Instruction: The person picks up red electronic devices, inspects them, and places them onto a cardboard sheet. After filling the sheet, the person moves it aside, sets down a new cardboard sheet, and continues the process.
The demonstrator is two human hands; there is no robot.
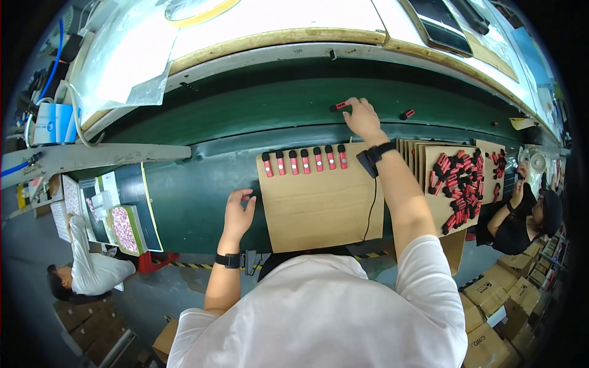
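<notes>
My right hand (364,119) reaches over the far green belt, thumb and fingertips closed on one end of a small red tube with a black cap (340,106). Another such tube (407,115) lies on the belt to the right of that hand. In front of me a cardboard sheet (322,211) carries a row of several upright-pointing red tubes (305,162) along its far edge, black caps away from me. My left hand (239,211) hovers by the sheet's left edge, fingers loosely bent and apart, holding nothing.
Right of my arm, more cardboard sheets (431,161) hold a heap of red tubes (460,184). A grey metal arm (123,153) juts in from the left. One person (101,267) sits at left, another (521,221) at right. A cable (372,211) hangs from my right wrist.
</notes>
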